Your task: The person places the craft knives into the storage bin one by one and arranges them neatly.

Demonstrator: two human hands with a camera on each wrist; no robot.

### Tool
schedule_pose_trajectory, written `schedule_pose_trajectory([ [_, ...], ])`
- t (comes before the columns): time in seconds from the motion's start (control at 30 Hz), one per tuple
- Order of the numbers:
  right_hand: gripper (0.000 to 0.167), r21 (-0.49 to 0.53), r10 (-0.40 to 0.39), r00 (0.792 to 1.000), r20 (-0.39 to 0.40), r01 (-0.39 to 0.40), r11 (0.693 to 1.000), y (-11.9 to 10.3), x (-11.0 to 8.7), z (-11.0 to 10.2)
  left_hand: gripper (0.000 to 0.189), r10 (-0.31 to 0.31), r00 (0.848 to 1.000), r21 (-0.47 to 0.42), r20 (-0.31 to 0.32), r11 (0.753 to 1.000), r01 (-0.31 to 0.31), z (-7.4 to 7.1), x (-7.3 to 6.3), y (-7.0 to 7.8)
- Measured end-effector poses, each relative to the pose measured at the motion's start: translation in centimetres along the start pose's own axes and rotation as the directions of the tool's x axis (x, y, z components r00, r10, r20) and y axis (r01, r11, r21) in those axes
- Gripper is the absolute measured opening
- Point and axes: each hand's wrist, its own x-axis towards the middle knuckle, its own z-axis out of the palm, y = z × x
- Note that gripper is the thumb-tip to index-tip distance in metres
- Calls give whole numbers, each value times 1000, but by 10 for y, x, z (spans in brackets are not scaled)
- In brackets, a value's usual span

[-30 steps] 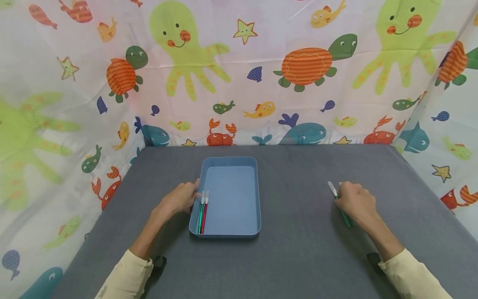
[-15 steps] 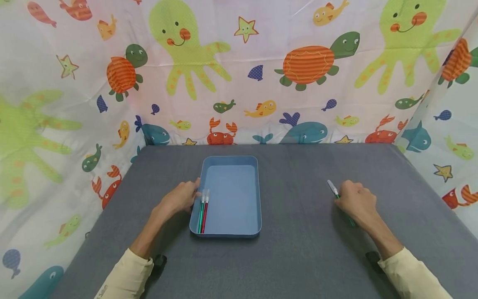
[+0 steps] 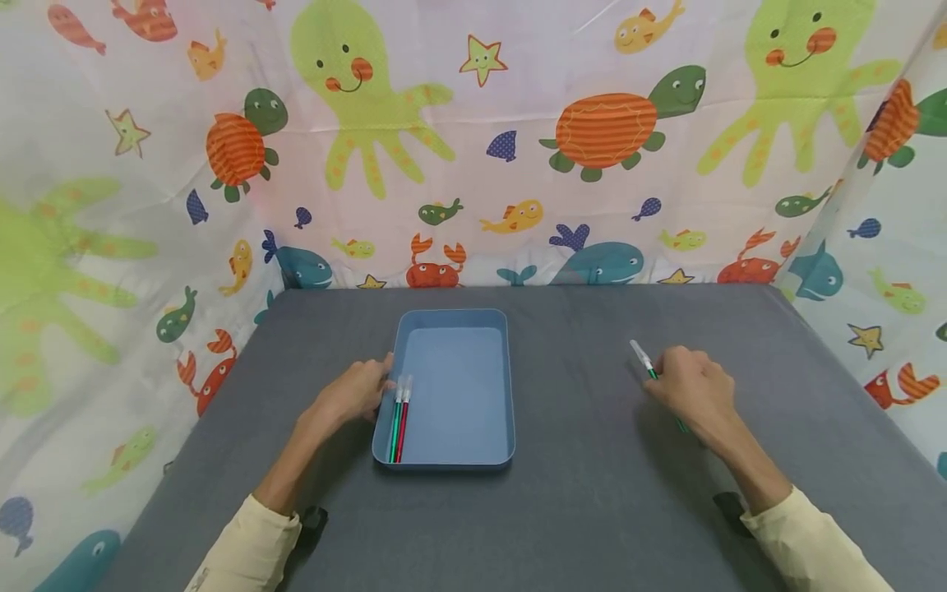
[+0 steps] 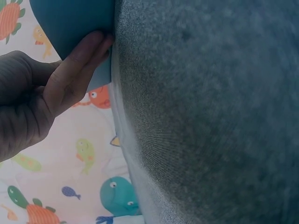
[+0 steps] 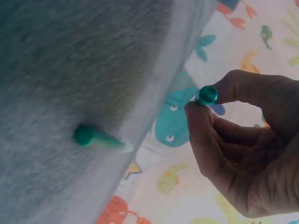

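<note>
My left hand (image 3: 357,390) holds the left wall of a blue tray (image 3: 510,395); in the left wrist view its fingers lie along the outer wall of the tray (image 4: 77,23). Inside the tray, along its left side, are a green felt-tip pen (image 3: 395,423) and a red felt-tip pen (image 3: 403,423), side by side with whitish caps away from me. My right hand (image 3: 691,390) pinches a green felt-tip pen (image 5: 207,95) between thumb and index finger, cap pointing up-left in the head view. Another green felt-tip pen (image 5: 105,140) lies on the table, hidden in the head view behind the right hand.
A dark grey cloth (image 3: 570,493) covers the table. Behind and at both sides hangs a white curtain (image 3: 451,99) printed with sea animals. Between the tray and the right hand is a wide stretch of grey cloth.
My right hand has moved slightly left and away from me, carrying one green felt-tip pen off from the one beside it. The left hand and tray stay in place.
</note>
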Motion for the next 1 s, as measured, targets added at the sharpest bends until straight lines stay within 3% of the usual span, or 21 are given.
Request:
schedule_pose_trajectory([
  [0.13,12,33,-24,999,-25,25,999,-13,-1,-1,70,-27,1000,-23,6,999,27,0,-2,-1],
  [0.3,25,69,-34,999,-5,35,997,-29,0,-4,71,-39,999,-28,12,999,39,0,-2,-1],
  [0.53,29,126,-64,998,0,64,990,-54,4,-5,70,-25,1000,-23,10,999,26,0,-1,-1],
  [1.0,24,306,-141,989,36,123,944,-98,7,4,70,-18,1000,-31,6,999,19,1,-2,0],
])
